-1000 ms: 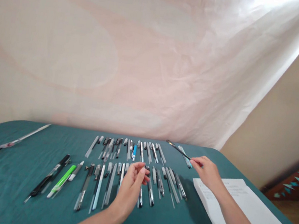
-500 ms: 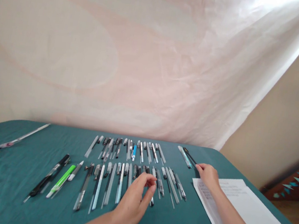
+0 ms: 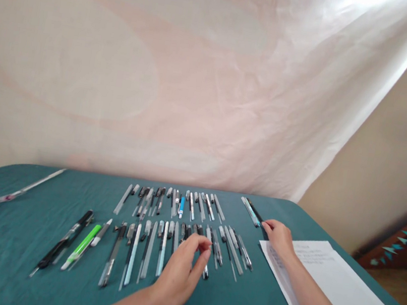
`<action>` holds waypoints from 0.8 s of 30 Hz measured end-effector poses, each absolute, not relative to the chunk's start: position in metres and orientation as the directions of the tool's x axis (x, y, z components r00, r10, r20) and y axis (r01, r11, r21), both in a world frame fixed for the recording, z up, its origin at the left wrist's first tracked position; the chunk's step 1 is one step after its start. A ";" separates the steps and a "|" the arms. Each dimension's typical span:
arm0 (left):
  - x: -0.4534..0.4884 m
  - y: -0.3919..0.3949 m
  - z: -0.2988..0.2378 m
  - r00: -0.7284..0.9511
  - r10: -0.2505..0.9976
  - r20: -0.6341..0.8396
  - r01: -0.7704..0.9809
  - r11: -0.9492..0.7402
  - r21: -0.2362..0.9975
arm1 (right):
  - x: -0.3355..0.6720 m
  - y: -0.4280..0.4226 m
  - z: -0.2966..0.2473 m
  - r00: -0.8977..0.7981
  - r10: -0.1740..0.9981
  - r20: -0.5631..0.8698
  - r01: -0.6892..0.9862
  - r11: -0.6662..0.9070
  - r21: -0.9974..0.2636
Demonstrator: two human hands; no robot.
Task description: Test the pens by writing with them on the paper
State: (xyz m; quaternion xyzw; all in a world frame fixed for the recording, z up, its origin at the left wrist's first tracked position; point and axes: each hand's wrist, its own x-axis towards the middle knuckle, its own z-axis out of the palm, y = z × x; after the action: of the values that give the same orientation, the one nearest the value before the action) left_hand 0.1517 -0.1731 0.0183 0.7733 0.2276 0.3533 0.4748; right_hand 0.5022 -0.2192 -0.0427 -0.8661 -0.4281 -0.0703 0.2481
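My right hand point(image 3: 278, 237) pinches the near end of a slim black pen point(image 3: 255, 210) at the far right of the table. That pen lies alongside a clear-and-teal pen point(image 3: 250, 212). Over the front row of disassembled pens hovers my left hand point(image 3: 183, 269), its fingers curved and the thumb apart, with nothing visible between them. The hand hides part of that row. Around it are a white pen barrel point(image 3: 132, 254), a pale blue-white barrel point(image 3: 161, 251) and a clear pen point(image 3: 245, 252). Behind, a second row includes a bright blue pen part point(image 3: 181, 206).
Printed paper sheets point(image 3: 342, 295) lie under my right forearm. On the left are a black pen point(image 3: 66, 239), a green pen point(image 3: 82, 245) and a long thin clear-white piece point(image 3: 25, 189). A pale curtain point(image 3: 199, 80) hangs behind the green-covered table point(image 3: 0, 254).
My right hand has shifted slightly left with the black pen, bringing it closer against the teal one. My left hand keeps nearly the same pose. The camera view moved a little.
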 end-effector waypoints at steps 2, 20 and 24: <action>0.152 -0.173 0.018 0.644 0.688 0.336 0.018 -0.452 0.892 | 0.501 -0.220 -0.042 0.624 0.707 0.334 0.775 -0.507 -0.376; 0.152 -0.168 0.014 0.647 0.674 0.356 0.073 -0.520 0.851 | 0.427 -0.229 0.006 0.334 0.935 -0.118 0.681 -0.326 -0.655; 0.151 -0.167 0.013 0.664 0.657 0.357 0.085 -0.541 0.837 | 0.414 -0.229 0.008 0.259 0.956 -0.137 0.763 -0.290 -0.578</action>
State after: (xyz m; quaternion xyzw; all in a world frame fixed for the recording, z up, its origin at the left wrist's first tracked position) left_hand 0.1512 -0.1672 0.0125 0.8093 0.2291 0.3399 0.4207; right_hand 0.4144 -0.2288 0.0079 -0.7671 -0.5603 0.2374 0.2031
